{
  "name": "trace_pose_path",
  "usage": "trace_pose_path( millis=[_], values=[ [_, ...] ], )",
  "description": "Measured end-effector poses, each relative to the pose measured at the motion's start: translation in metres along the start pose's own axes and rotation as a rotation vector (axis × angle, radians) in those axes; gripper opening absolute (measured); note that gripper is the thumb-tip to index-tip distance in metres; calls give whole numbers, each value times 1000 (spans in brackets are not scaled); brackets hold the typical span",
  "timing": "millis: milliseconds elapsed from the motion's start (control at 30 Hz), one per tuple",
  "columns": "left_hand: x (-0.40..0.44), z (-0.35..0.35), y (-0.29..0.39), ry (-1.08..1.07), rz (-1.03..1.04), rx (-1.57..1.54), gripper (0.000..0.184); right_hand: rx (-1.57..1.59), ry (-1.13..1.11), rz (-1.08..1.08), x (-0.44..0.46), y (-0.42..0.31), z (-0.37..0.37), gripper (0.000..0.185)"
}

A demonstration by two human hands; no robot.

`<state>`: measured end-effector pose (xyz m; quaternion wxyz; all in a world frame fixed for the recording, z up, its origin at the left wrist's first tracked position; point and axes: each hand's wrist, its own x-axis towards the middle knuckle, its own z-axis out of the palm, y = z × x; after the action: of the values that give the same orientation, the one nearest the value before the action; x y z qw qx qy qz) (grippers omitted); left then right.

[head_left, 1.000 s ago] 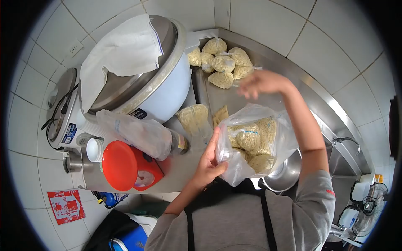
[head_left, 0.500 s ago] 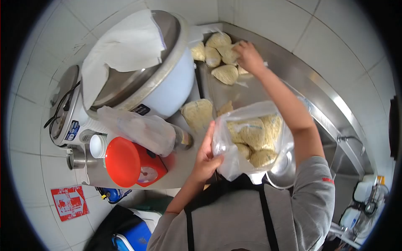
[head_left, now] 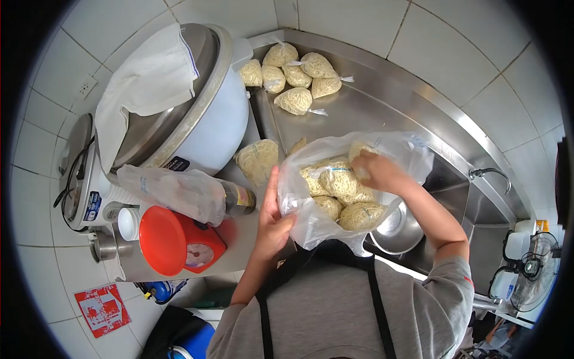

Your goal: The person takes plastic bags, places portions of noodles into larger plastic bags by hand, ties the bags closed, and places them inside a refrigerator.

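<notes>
My left hand [head_left: 274,224] grips the left edge of a large clear plastic bag [head_left: 299,222], thumb in front and fingers extended outside it. Inside the bag lie several small bags of pale yellow noodles [head_left: 363,215]. Slightly blurred, my right hand [head_left: 379,172] is at the bag's mouth, closed on one noodle bag [head_left: 360,152], which it partly hides. At the far end of the steel counter sits a group of knotted noodle bags [head_left: 295,100]. Another, flatter noodle bag [head_left: 257,161] lies left of the large bag.
A big pot [head_left: 209,128] with a cloth [head_left: 146,75] on its lid stands at left. Nearer are a red scale [head_left: 202,248], a plastic-covered item [head_left: 173,191] and a bottle [head_left: 239,197]. A metal bowl [head_left: 397,230] and a sink with a tap [head_left: 493,173] lie right.
My right hand has come back from the far noodle bags to the large bag's mouth, bringing a noodle bag. My left hand keeps its hold on the large bag.
</notes>
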<state>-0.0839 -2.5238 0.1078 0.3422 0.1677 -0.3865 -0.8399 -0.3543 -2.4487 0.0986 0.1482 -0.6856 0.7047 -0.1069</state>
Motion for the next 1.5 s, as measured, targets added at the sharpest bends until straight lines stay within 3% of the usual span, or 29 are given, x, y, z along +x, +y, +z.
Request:
trace_pose_path(
  millis=[67,200,267,333,400,500,633,733,800,933,1000,1067,1133,1233,1300,1333,1367,1433,1500],
  values=[
    [0,1,0,32,-22,-14,90,54,-208,-56,10,11,10,53],
    [2,-9,-2,22,14,-30,90,286,-269,-139,60,-17,-77,41],
    [1,-11,-3,29,10,-24,90,319,-71,-5,111,-8,-99,41],
    [0,-15,-6,13,15,-13,91,144,166,101,188,43,-77,42],
    [-3,-17,-6,22,-5,15,91,11,349,188,258,102,-27,55],
    [-5,-16,-3,66,-30,20,91,-176,586,292,295,111,24,74],
    [-4,-9,11,97,-98,89,92,-94,435,357,325,137,37,85],
    [-3,-14,6,80,-70,141,93,208,363,170,318,159,8,76],
    [-2,-11,6,30,-57,105,93,620,189,289,263,104,-52,68],
    [5,-14,0,-22,-20,103,93,885,-146,-21,166,41,-120,67],
    [7,-13,3,-70,0,109,92,1012,-224,-313,122,17,-120,66],
    [9,-10,6,-79,-23,116,91,988,-453,-476,98,6,-101,65],
    [8,-8,4,-84,3,114,91,680,-615,-436,81,-29,-98,61],
    [8,-6,6,-65,-22,69,90,470,-380,-485,90,-29,-88,53],
    [4,-7,7,-51,-38,42,89,450,-221,-84,121,-22,-113,46],
    [4,-8,6,-52,-29,38,89,605,-58,-60,152,10,-102,44],
    [3,-8,5,-49,-19,32,89,336,131,-52,183,34,-92,47],
    [3,-7,6,-36,-47,31,89,104,168,-2,236,92,-53,57],
    [1,-7,6,-25,-54,48,88,-228,26,82,284,140,7,69]
  ],
)
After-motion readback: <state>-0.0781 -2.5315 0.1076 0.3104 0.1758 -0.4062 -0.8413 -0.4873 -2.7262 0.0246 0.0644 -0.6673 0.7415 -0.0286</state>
